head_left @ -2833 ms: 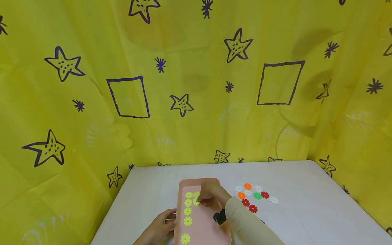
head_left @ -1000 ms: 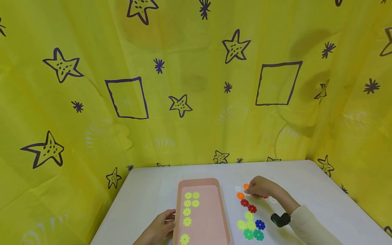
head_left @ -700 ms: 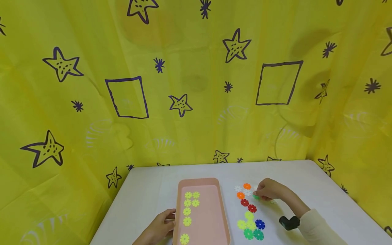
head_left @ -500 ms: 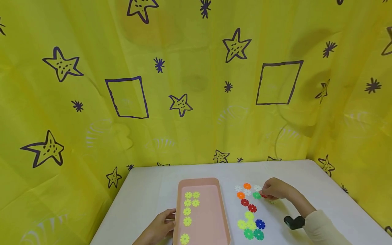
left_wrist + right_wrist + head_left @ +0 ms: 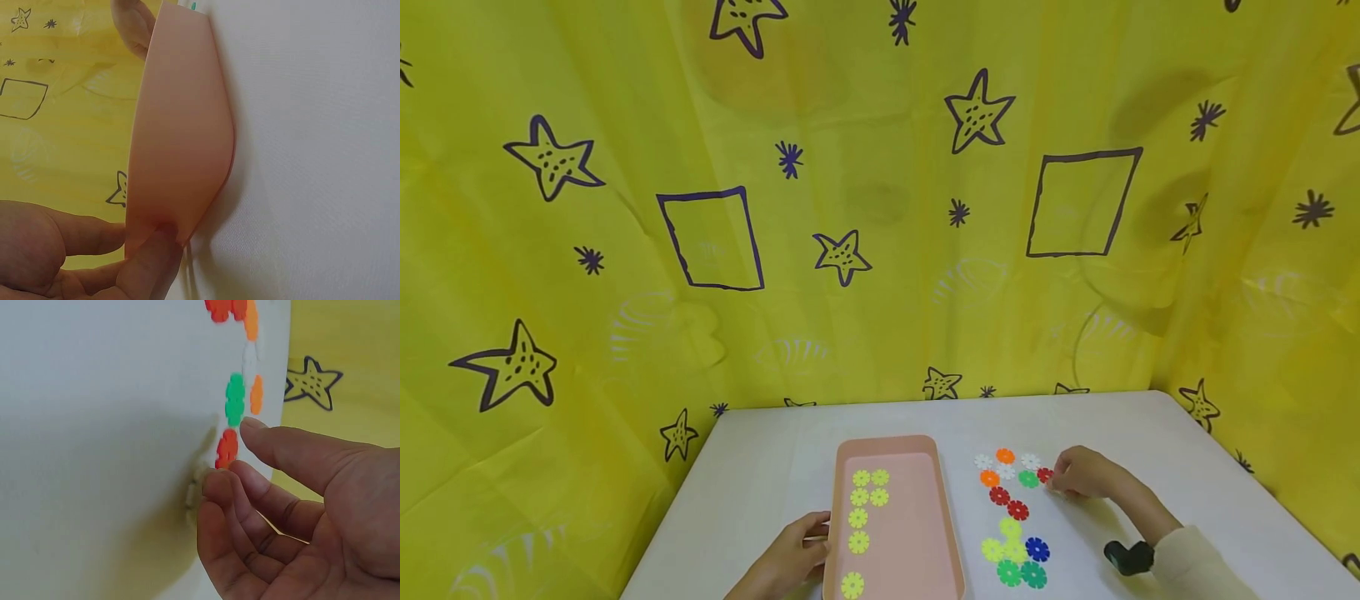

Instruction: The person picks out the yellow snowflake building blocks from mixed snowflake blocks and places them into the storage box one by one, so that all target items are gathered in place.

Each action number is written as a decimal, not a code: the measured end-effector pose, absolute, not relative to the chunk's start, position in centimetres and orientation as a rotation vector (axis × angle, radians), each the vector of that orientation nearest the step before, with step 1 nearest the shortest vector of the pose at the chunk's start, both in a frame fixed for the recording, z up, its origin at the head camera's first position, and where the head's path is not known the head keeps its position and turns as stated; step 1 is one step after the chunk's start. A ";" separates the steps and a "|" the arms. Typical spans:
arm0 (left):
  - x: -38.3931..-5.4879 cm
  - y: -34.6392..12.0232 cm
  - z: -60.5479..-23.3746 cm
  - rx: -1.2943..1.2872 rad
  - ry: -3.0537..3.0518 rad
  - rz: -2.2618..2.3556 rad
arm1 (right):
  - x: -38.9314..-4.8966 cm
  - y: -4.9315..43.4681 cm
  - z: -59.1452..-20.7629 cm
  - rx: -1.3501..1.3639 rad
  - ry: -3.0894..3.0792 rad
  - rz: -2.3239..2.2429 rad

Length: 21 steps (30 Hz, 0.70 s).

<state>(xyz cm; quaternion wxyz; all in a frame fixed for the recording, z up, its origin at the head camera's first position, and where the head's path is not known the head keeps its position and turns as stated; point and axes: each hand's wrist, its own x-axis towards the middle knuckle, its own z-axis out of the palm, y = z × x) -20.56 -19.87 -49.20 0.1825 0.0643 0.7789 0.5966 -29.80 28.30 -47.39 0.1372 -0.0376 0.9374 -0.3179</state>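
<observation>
My left hand [image 5: 793,552] rests its fingers against the outer left wall of a pink tray [image 5: 898,445]; in the left wrist view, a fingertip [image 5: 164,240] presses that wall. Inside the tray lie several yellow snowflake discs [image 5: 859,542]. Over the table to the right, my right hand [image 5: 1086,472] hovers beside a red snowflake disc [image 5: 1045,476], with a green one [image 5: 1028,478] just left of it. Its thumb [image 5: 275,440] stands apart from the bent fingers, nothing held between them. Partly behind those fingers is a white disc [image 5: 195,490].
Several orange, white and red discs [image 5: 999,496] lie flat right of the tray. Nearer me is a cluster of yellow, blue [image 5: 1037,549] and green [image 5: 1009,573] discs. A yellow patterned curtain [image 5: 880,325] stands behind the white table [image 5: 760,467].
My right hand has left the yellow discs in the tray and reached the loose discs. It then slid right along them, uncovering the green and red ones. My left hand stays put.
</observation>
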 end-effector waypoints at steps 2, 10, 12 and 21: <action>-20.6 -19.9 -49.2 0.173 2.199 1.682 | -29.3 27.7 -47.6 -0.130 2.721 -0.919; -20.7 -19.8 -49.3 0.158 2.188 1.685 | -26.9 24.4 -47.6 -0.212 2.715 -0.925; -20.7 -19.8 -49.3 0.152 2.186 1.689 | -26.3 23.6 -47.7 -0.196 2.716 -0.914; -20.7 -19.7 -49.3 0.163 2.190 1.689 | -24.4 20.6 -48.7 -0.177 2.778 -0.852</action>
